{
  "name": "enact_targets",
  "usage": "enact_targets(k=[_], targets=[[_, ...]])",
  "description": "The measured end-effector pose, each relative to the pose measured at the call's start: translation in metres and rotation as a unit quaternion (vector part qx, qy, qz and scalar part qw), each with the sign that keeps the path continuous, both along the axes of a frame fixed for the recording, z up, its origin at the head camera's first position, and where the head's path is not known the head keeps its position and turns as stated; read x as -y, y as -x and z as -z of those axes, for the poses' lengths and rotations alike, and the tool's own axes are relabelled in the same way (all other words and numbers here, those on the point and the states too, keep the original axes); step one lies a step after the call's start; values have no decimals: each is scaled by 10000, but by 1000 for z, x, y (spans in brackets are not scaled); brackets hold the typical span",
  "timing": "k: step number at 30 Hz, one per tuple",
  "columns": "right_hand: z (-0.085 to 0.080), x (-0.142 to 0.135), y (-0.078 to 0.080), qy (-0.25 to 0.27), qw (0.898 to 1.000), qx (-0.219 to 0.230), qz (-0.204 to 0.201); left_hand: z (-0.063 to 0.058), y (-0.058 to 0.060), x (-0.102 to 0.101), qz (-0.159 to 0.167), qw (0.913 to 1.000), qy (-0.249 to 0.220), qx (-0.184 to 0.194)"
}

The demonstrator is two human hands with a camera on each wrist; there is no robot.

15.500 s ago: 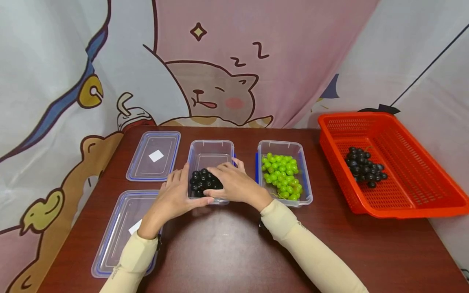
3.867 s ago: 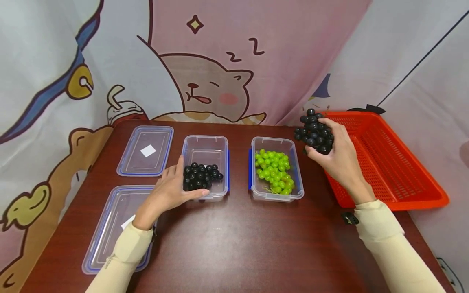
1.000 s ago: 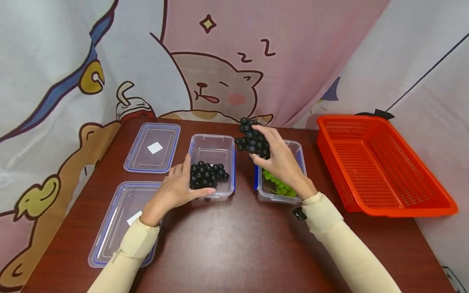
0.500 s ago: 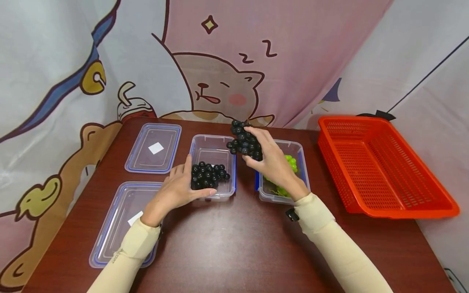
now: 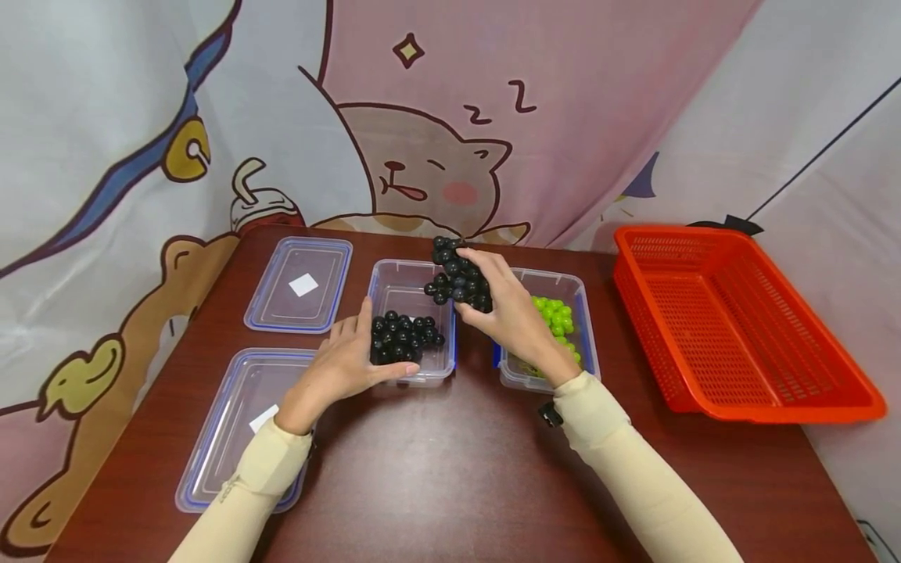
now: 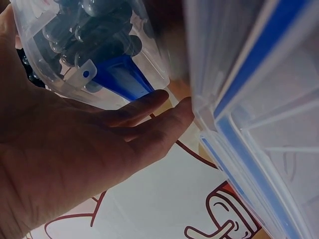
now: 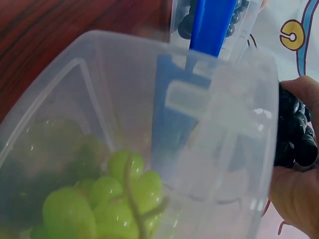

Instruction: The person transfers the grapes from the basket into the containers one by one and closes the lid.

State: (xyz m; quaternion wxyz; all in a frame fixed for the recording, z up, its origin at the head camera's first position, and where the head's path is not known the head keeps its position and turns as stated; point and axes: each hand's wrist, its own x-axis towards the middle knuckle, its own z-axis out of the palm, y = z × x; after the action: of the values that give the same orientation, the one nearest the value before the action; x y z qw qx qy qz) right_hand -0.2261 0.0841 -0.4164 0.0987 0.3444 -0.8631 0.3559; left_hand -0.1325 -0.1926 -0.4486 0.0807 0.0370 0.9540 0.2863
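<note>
My right hand (image 5: 514, 313) is clamped on a bunch of black grapes (image 5: 459, 277), fingers round its far side and thumb on its near side. I have that bunch raised above the right wall of a clear box (image 5: 407, 297), which I'll measure everything else from. My left hand (image 5: 334, 371) is apart from my right, at the box's left wall, fingers straight and thumb stretched along the near edge; I cannot tell how firmly it presses. Other black grapes (image 5: 401, 338) lie inside the box, in its nearer half.

Right of the box, and apart from it, is a second container (image 5: 545, 283) with green grapes (image 5: 558, 317) in it, partly hidden by my right hand. Farther right of the box sits a red basket (image 5: 676, 328). Left of the box are two clear lids with blue edging: a small lid (image 5: 299, 309) and, nearer me, a large lid (image 5: 232, 414), partly under my left forearm. Behind the box hangs a cartoon cloth (image 5: 436, 180).
</note>
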Motion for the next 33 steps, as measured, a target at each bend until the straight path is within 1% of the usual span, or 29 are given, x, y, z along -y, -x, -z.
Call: enact_targets(k=[7, 14, 25, 33], targets=[[0, 13, 1, -2, 9999, 2, -126, 2, 1, 1, 6, 10000, 37, -8], [4, 22, 1, -59, 9996, -47, -254, 1, 1, 0, 17, 10000, 44, -32], [11, 32, 1, -158, 9990, 127, -402, 2, 2, -1, 9, 9999, 136, -11], [16, 39, 3, -156, 9981, 166, -565, 2, 2, 0, -40, 10000, 70, -11]])
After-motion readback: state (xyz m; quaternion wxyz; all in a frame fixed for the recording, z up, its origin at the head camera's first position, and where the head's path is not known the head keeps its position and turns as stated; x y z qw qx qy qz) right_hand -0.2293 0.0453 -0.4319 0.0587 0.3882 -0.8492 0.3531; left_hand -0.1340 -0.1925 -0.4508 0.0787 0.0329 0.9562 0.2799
